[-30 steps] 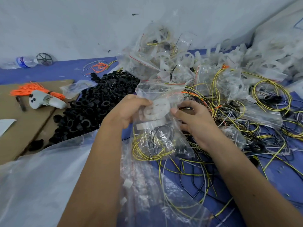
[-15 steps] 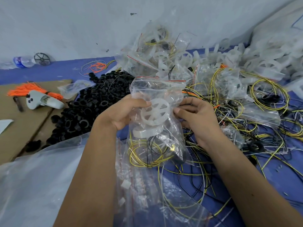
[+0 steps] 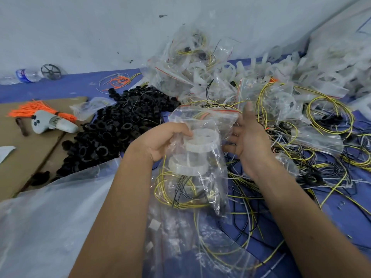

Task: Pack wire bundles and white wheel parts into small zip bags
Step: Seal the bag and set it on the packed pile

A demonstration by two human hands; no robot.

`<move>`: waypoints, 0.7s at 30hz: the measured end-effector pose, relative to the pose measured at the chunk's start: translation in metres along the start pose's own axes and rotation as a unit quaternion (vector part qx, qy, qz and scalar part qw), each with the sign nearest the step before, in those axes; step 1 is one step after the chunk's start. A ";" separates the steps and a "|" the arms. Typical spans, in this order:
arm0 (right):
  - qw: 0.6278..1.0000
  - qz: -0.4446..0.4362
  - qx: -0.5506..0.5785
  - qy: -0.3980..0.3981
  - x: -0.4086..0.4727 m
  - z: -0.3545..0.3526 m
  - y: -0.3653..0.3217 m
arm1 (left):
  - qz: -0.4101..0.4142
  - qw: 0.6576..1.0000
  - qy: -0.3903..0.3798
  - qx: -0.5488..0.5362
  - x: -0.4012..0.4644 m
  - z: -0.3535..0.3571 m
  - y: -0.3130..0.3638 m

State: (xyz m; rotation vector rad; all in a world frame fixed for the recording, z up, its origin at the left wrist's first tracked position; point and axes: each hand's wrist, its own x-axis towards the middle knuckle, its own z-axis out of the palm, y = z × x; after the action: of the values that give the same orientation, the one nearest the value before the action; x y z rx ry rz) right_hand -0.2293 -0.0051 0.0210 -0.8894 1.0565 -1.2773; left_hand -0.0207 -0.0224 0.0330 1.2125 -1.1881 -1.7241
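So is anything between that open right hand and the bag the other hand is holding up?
Nothing visible. The right hand is open just right of the zip bag, palm toward it, fingers at its edge. The left hand grips the bag's other side, pinching a white wheel part through the plastic.

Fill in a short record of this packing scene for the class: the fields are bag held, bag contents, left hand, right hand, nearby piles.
bag held: clear zip bag with a red strip at its mouth, held above the blue surface
bag contents: two white wheel parts, yellow and black wire bundle below them
left hand: grips the bag's left side
right hand: fingers straight, beside the bag's right edge
nearby piles: black rings to the left; packed bags behind; loose wires to the right
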 end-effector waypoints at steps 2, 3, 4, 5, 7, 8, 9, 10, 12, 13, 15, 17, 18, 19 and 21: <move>0.999 -0.024 -0.039 0.014 -0.002 -0.001 0.004 | -0.003 1.000 0.015 0.006 0.000 0.001 -0.001; 0.998 -0.038 -0.039 0.023 -0.002 -0.002 0.005 | -0.004 1.000 0.007 -0.006 -0.001 0.002 0.000; 0.998 -0.046 -0.026 0.032 -0.002 -0.003 0.005 | -0.004 1.000 -0.008 -0.020 -0.002 0.002 0.002; 0.998 -0.051 -0.001 0.037 -0.003 -0.004 0.004 | 0.000 0.999 -0.027 -0.032 -0.004 0.002 0.004; 0.995 -0.056 0.070 0.031 -0.002 -0.004 -0.002 | 0.022 0.997 -0.068 -0.040 -0.009 0.002 0.010; 0.993 -0.054 0.102 0.022 -0.001 -0.005 -0.005 | 0.037 0.995 -0.084 -0.041 -0.010 0.001 0.012; 0.991 -0.046 0.123 0.013 -0.001 -0.005 -0.008 | 0.053 0.991 -0.111 -0.045 -0.012 0.000 0.015; 0.991 -0.037 0.128 0.009 -0.001 -0.006 -0.009 | 0.065 0.986 -0.146 -0.049 -0.015 0.000 0.018; 0.995 -0.018 0.098 0.017 -0.001 -0.007 -0.006 | 0.074 0.971 -0.220 -0.054 -0.018 -0.004 0.022; 0.997 -0.013 0.064 0.028 -0.001 -0.006 -0.004 | 0.075 0.970 -0.226 -0.043 -0.017 -0.007 0.020; 0.998 -0.016 -0.017 0.051 -0.001 -0.005 0.000 | 0.078 0.985 -0.156 -0.020 -0.013 -0.013 0.015; 0.997 -0.021 -0.058 0.051 0.000 -0.005 0.003 | 0.075 0.996 -0.050 -0.017 -0.008 -0.021 0.010; 0.997 -0.022 -0.061 0.045 0.000 -0.005 0.004 | 0.074 0.997 -0.012 0.001 -0.007 -0.024 0.009; 0.997 -0.024 -0.058 0.040 0.001 -0.005 0.004 | 0.077 0.997 0.012 0.030 -0.005 -0.028 0.008; 0.997 -0.033 -0.051 0.043 0.000 -0.006 0.005 | 0.088 0.993 0.043 0.062 -0.005 -0.033 0.005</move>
State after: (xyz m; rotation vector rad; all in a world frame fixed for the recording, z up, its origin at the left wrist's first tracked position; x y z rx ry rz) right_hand -0.2333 -0.0046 0.0151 -0.9612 1.1768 -1.3362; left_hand 0.0122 -0.0291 0.0349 1.2040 -1.3246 -1.4724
